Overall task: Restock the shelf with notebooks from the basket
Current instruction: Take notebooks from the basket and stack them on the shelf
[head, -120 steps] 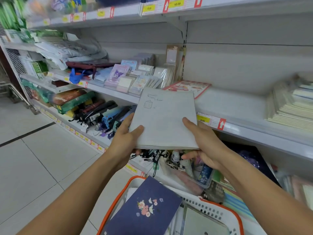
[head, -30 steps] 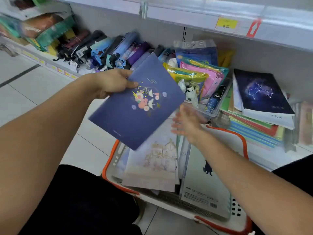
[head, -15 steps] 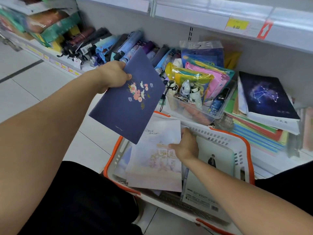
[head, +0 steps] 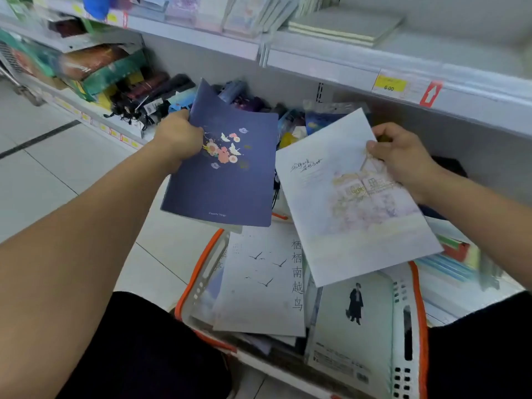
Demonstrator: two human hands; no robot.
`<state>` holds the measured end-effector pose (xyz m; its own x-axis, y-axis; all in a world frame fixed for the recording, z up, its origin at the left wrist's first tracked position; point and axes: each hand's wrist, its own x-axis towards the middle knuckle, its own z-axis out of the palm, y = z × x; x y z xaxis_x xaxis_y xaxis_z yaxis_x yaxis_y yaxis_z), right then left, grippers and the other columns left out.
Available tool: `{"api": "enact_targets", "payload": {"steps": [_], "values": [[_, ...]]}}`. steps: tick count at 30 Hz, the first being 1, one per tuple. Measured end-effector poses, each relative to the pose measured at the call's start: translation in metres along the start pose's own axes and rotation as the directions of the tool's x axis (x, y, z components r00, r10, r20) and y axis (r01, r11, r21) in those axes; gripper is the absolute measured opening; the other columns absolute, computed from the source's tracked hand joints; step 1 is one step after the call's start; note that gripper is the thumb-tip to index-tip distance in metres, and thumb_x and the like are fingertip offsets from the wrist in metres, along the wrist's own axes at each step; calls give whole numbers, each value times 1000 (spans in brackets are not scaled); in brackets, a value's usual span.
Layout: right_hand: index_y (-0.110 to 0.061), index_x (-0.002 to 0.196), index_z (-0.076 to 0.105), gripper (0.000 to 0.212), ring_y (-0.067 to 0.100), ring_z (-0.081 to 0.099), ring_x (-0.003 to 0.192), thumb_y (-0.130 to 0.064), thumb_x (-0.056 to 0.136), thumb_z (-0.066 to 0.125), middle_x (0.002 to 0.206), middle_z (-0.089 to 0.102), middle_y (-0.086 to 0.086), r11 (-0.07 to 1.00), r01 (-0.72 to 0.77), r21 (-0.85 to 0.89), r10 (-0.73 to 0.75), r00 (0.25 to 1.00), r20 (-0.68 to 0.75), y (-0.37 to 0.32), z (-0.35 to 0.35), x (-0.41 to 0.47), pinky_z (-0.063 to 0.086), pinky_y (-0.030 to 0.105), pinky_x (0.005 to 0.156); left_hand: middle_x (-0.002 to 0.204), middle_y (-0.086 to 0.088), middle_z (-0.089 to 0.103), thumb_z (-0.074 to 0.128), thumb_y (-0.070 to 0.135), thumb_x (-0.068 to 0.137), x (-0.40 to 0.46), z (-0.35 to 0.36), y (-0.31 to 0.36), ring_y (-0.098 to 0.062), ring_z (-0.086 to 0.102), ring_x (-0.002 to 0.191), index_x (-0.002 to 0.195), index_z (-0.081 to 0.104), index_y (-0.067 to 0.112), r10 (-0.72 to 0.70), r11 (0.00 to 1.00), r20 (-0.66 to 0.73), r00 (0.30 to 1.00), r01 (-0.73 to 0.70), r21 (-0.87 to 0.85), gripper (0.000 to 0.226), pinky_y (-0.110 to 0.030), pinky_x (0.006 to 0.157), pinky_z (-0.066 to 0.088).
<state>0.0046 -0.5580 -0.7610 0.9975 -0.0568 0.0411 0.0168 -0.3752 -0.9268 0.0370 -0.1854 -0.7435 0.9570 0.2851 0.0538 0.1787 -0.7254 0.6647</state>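
1. The shelf unit (head: pixel 345 67) fills the back of the view, its white upper board running from the left edge to the right edge; a yellow price tag (head: pixel 389 84) and a red arrow marker (head: pixel 429 94) sit on that board's front lip toward the right.
2. The basket (head: pixel 408 326), white with an orange rim, stands on the floor below the shelf unit, between the person's knees. Several notebooks lie inside it.
3. The pale notebook with a house drawing (head: pixel 354 203) is held up above the basket's far right corner, tilted, clear of the stack below. The right hand (head: pixel 403 156) pinches its upper right edge, thumb on the cover and fingers curled behind.
4. The dark blue notebook with flowers (head: pixel 227 174) is held above the basket's far left corner, just beside the pale one and apart from it. The left hand (head: pixel 178 136) grips its left edge, fingers wrapped round it.
5. A white notebook with birds (head: pixel 264 283) lies on top in the basket, toward its left side.
6. A pale green notebook with a standing figure (head: pixel 354 321) lies against the basket's right wall.
7. A grey stack of notebooks (head: pixel 342 27) rests on the upper board, near its front edge.
8. Rolled umbrellas (head: pixel 152 93) lie on the lower board at the left.
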Motion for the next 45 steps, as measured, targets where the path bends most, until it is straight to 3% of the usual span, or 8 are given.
{"api": "enact_targets", "payload": {"steps": [11, 15, 18, 21, 27, 31, 38, 45], "values": [[1, 112, 59, 13, 26, 59, 84, -2, 100, 52, 100, 63, 18, 931, -341, 132, 357, 927, -118, 63, 47, -35, 52, 39, 74, 105, -19, 61, 52, 15, 94, -15, 5, 13, -35, 55, 90, 106, 60, 2, 32, 959, 118, 993, -64, 277, 19, -43, 77, 51], [-23, 110, 62, 28, 24, 72, 91, 0, 100, 49, 112, 70, 6, 792, -598, 121, 527, 771, 358, 101, 86, -77, 59, 45, 79, 98, -12, 71, 58, 11, 96, -22, 9, 22, -27, 70, 80, 102, 66, 11, -100, 977, 357, 929, 160, -143, 10, -46, 74, 60], [-17, 137, 50, 43, 30, 58, 121, -13, 96, 61, 137, 57, 8, 830, -329, -449, 529, 717, 453, 127, 80, -77, 54, 44, 86, 94, -9, 74, 59, 12, 96, -30, 20, 25, -24, 71, 78, 96, 68, 15, -89, 962, 518, 851, 208, -176, 9, -43, 72, 60], [-8, 156, 18, 100, 30, 41, 138, -34, 82, 81, 159, 29, 11, 597, -83, -798, 559, 756, 340, 155, 61, -74, 42, 31, 99, 101, -7, 75, 58, 14, 97, -32, 28, 28, -27, 72, 90, 99, 68, 18, -41, 975, 560, 828, 154, -157, 11, -48, 82, 57], [-19, 157, 20, 122, 27, 42, 138, -42, 61, 92, 161, 29, 5, 647, -87, -758, 497, 801, 333, 195, 45, -87, 43, 33, 108, 87, -1, 77, 59, 17, 97, -30, 28, 26, -17, 74, 69, 93, 66, 21, -56, 981, 539, 840, 147, -128, 9, -36, 59, 60], [-20, 151, 37, 110, 25, 45, 132, -45, 60, 93, 149, 40, 3, 624, -95, -776, 468, 840, 274, 199, 43, -82, 44, 34, 106, 103, -8, 74, 58, 17, 98, -31, 29, 29, -28, 72, 90, 112, 65, 14, -60, 984, 551, 832, 143, -109, 16, -50, 83, 57], [-20, 156, 30, 106, 28, 43, 138, -32, 70, 90, 154, 40, 5, 688, -82, -721, 403, 870, 285, 206, 46, -87, 40, 36, 110, 107, -8, 71, 57, 17, 98, -34, 34, 33, -30, 70, 93, 114, 62, 17, -27, 993, 522, 853, 85, -88, 17, -50, 84, 57], [-22, 144, 41, 102, 25, 42, 126, -52, 60, 91, 139, 38, 4, 594, -76, -801, 467, 843, 267, 205, 40, -84, 46, 37, 104, 106, -6, 72, 57, 17, 99, -35, 36, 34, -29, 71, 91, 112, 63, 20, -16, 993, 532, 846, 77, -93, 15, -49, 83, 57]]}}
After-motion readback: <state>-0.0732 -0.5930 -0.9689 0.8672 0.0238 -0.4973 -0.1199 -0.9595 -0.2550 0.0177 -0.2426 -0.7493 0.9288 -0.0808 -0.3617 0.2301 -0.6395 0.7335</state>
